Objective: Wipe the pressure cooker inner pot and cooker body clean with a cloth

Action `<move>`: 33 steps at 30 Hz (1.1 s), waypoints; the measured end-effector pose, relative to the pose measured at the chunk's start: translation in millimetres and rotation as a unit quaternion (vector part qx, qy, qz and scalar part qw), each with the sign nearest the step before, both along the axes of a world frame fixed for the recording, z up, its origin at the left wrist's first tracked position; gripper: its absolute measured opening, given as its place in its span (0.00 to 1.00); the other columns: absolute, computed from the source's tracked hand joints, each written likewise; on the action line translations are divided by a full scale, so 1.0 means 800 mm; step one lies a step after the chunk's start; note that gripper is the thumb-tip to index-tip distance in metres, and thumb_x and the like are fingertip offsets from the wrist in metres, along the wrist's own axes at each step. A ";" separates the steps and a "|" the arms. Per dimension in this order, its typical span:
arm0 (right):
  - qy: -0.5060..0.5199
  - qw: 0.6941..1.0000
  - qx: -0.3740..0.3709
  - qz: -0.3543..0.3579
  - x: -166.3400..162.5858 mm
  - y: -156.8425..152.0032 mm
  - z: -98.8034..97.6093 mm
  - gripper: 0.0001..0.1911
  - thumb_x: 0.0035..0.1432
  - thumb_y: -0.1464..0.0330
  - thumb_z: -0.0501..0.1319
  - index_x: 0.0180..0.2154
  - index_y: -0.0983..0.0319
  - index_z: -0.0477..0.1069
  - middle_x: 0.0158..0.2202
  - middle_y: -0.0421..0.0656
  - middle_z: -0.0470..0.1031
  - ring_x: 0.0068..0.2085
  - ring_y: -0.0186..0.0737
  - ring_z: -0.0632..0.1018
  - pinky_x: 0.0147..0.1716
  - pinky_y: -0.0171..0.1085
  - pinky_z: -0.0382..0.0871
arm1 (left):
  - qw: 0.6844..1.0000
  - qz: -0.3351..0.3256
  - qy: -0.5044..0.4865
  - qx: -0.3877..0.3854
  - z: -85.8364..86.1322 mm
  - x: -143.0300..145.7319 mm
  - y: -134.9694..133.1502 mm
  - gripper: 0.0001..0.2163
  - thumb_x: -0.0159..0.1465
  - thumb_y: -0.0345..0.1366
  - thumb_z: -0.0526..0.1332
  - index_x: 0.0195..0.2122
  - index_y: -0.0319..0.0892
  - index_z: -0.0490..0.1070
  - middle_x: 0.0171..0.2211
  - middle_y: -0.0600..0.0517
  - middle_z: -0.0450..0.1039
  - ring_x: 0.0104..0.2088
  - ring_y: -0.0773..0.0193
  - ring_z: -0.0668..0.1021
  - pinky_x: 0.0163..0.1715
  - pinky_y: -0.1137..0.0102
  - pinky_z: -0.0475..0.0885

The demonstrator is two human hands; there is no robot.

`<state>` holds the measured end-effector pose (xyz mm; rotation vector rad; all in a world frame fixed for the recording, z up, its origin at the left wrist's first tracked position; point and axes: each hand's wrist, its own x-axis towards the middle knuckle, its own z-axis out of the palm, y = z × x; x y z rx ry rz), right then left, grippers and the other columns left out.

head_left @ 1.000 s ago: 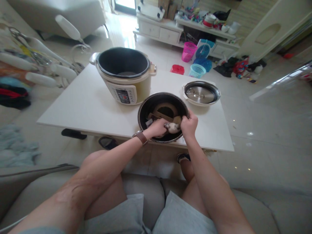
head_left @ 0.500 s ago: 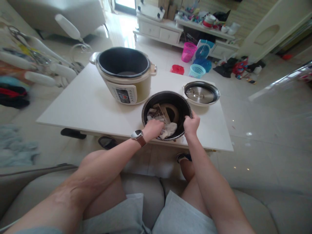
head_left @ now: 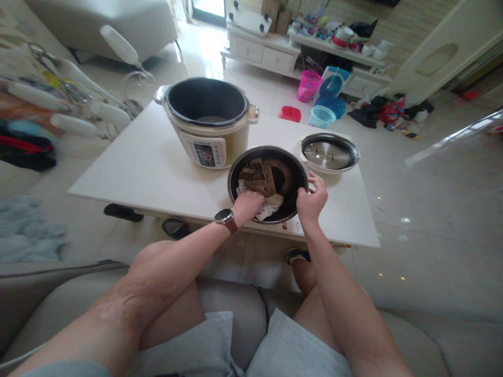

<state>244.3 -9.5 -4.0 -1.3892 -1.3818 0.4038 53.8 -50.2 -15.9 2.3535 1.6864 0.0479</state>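
A dark inner pot [head_left: 293,205] stands tilted toward me at the near side of the white table [head_left: 129,162]. Inside it lies a crumpled, patterned cloth [head_left: 257,180], with brown and whitish parts. My left hand [head_left: 249,204], a watch on its wrist, reaches over the near rim and is closed on the cloth; its fingertips are hidden. At the pot's right rim is my right hand [head_left: 313,200], its thumb by the edge and its fingers spread apart, loose from the wall. Behind the pot stands the electric pressure cooker body [head_left: 204,149], uncovered and hollow inside.
The cooker's lid [head_left: 329,156] lies upside down on the table's right side. Beyond the table, a pink basket [head_left: 308,86], a light blue basket [head_left: 322,117] and a red container [head_left: 290,113] are on the floor. A white cabinet [head_left: 261,55] stands behind.
My right hand has loosened from the pot's rim, its fingers now spread. The cloth has shifted slightly under my left hand. The whole view has moved a little.
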 end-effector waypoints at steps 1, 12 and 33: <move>0.003 1.000 -0.013 0.006 0.006 0.004 0.003 0.13 0.49 0.71 0.58 0.39 0.59 0.73 0.56 0.51 0.80 0.59 0.52 0.78 0.54 0.49 0.76 | 1.000 -0.007 -0.002 0.004 0.000 0.001 -0.001 0.14 0.73 0.29 0.57 0.43 0.32 0.84 0.43 0.33 0.84 0.49 0.47 0.85 0.51 0.59 0.76; 0.046 0.984 -0.053 0.164 0.040 0.038 0.005 0.45 0.46 0.73 0.60 0.69 0.59 0.66 0.57 0.50 0.82 0.56 0.48 0.81 0.61 0.53 0.74 | 0.998 -0.039 -0.009 0.044 -0.004 0.008 0.003 0.12 0.72 0.29 0.60 0.42 0.32 0.84 0.42 0.33 0.84 0.48 0.49 0.84 0.55 0.59 0.72; -0.024 0.992 0.011 0.127 0.046 0.032 0.023 0.33 0.42 0.74 0.56 0.50 0.58 0.84 0.50 0.44 0.84 0.56 0.50 0.81 0.66 0.54 0.71 | 0.997 -0.055 -0.041 0.029 0.004 0.012 0.000 0.14 0.68 0.24 0.58 0.40 0.33 0.86 0.44 0.34 0.84 0.54 0.45 0.83 0.65 0.52 0.68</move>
